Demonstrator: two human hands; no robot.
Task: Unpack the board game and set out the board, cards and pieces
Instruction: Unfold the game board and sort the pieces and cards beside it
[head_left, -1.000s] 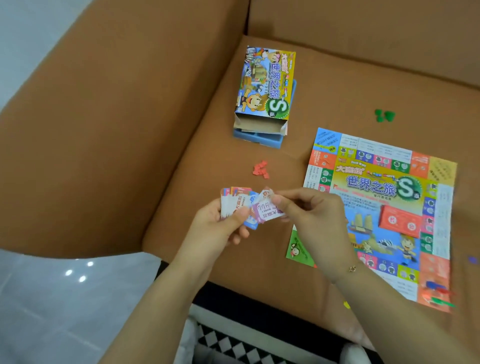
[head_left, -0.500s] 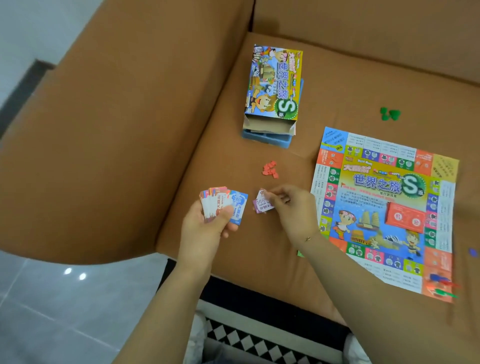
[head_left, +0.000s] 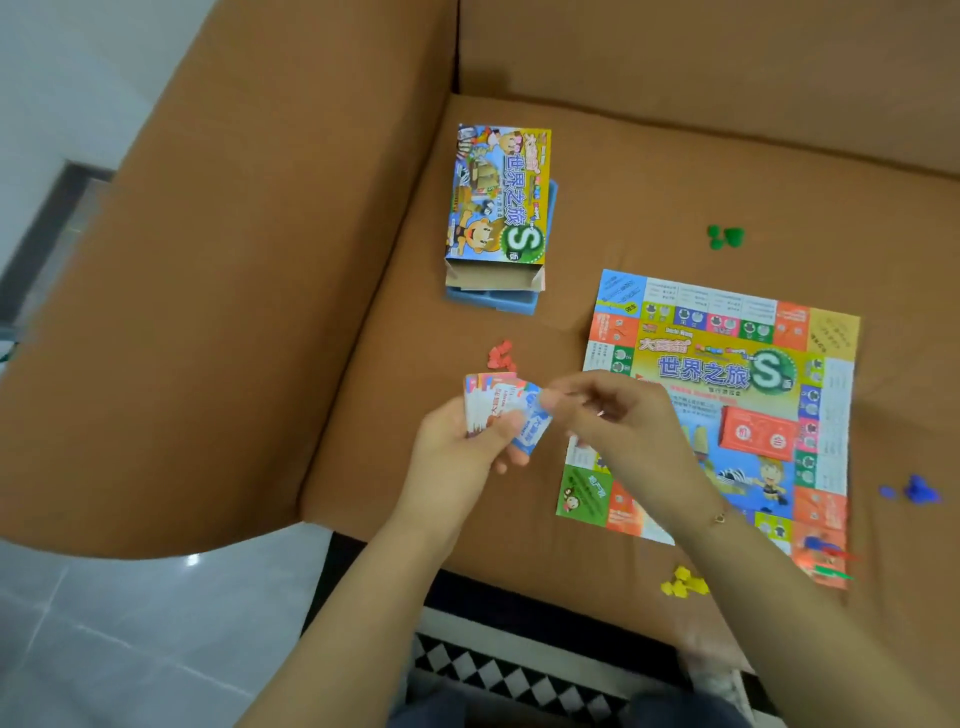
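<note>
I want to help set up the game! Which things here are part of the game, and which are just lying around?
Part of the game:
- board, laid open on the sofa seat
- cards, held in the left hand
- red, green, blue and yellow pieces
- game box on its blue tray

Just lying around:
- sofa
- checked rug

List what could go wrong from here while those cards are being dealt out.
1. The left hand holds a loose fan of cards; as the right hand pulls at the blue card, others may slip onto the sofa.
2. The red pieces lie just beyond the hands, so a sweep could scatter them.
3. The right forearm hangs over the board and might shift it, along with the card stack on it.
</note>
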